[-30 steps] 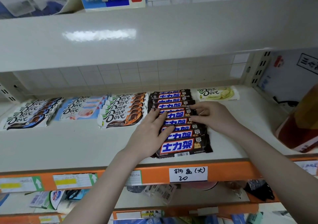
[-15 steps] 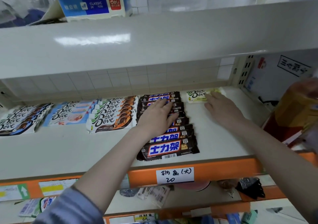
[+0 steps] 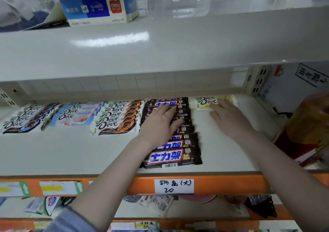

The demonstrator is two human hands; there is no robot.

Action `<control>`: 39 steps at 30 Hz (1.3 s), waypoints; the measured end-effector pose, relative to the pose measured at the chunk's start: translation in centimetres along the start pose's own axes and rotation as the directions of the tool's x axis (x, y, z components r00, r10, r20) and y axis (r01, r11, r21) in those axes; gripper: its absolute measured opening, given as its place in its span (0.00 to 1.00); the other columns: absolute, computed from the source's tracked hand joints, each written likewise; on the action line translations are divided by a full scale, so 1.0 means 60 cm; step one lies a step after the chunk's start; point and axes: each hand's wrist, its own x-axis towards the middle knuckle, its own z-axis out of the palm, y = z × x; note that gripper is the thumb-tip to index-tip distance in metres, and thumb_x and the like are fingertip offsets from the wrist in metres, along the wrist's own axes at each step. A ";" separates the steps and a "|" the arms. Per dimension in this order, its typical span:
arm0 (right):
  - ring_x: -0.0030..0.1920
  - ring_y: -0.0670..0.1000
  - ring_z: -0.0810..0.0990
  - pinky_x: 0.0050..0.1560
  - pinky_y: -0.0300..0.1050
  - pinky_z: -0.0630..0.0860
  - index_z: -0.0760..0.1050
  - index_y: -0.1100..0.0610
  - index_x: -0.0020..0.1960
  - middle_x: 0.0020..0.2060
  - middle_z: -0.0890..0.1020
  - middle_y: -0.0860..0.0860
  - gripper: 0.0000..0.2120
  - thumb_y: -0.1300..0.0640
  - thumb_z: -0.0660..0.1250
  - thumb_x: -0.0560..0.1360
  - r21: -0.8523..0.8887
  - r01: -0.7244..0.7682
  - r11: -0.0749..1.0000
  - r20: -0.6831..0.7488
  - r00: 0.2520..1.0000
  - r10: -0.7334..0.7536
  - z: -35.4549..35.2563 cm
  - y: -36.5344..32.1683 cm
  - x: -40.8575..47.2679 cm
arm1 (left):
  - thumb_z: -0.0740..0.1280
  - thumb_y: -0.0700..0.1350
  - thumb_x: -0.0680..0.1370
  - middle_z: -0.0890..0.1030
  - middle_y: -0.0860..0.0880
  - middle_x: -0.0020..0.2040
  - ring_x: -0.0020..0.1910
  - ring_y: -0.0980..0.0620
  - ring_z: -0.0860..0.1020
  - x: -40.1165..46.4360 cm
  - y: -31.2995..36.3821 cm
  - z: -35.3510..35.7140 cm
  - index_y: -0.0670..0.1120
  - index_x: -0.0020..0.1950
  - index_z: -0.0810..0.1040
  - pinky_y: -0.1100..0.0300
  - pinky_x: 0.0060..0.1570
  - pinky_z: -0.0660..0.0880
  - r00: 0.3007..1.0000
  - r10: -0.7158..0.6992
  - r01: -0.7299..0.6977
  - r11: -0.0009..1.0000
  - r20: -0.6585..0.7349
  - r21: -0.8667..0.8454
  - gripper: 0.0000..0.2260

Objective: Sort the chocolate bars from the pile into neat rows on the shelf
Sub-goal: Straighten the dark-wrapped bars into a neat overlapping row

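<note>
Dark bars [image 3: 170,142] lie in one overlapped column on the shelf [image 3: 71,153], running from the back wall to near the front lip, the front bar [image 3: 171,157] fully showing. Left hand [image 3: 158,123] lies flat on the middle of the column, fingers straight and spread, pressing, not gripping. Right hand [image 3: 229,117] rests flat on the shelf to the right, fingers straight, fingertips touching the pale Dove bar [image 3: 206,102] at the back; holds nothing. Three Dove rows sit left of the column: orange [image 3: 115,117] just beside it, then pink [image 3: 74,115], then blue [image 3: 26,119]. Risks, as judged: the bars are shingled and glossy, so a sideways press from the left hand can fan the column or slide bars onto the orange row; the front bar sits close to the lip and a push forward can tip it off; a nudge from the right fingertips can skew the lone pale bar, which has no neighbours to square it. Hidden or unclear: bars under the left palm, so the count is unknown; whether the pale wrapper is one bar or a stack; the pile itself is not identifiable, perhaps the blurred red-orange bulk [image 3: 309,125] at right, cut by the frame edge. Lower shelf items too blurred to name.
</note>
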 end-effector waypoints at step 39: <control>0.64 0.54 0.71 0.63 0.48 0.68 0.65 0.55 0.69 0.67 0.71 0.51 0.20 0.52 0.56 0.79 -0.174 0.189 0.966 0.139 0.976 -0.166 0.053 -0.445 0.012 | 0.57 0.48 0.81 0.60 0.45 0.76 0.76 0.50 0.55 -0.128 -0.368 -0.078 0.42 0.75 0.57 0.62 0.71 0.48 0.991 0.133 -0.132 0.987 0.004 -0.093 0.24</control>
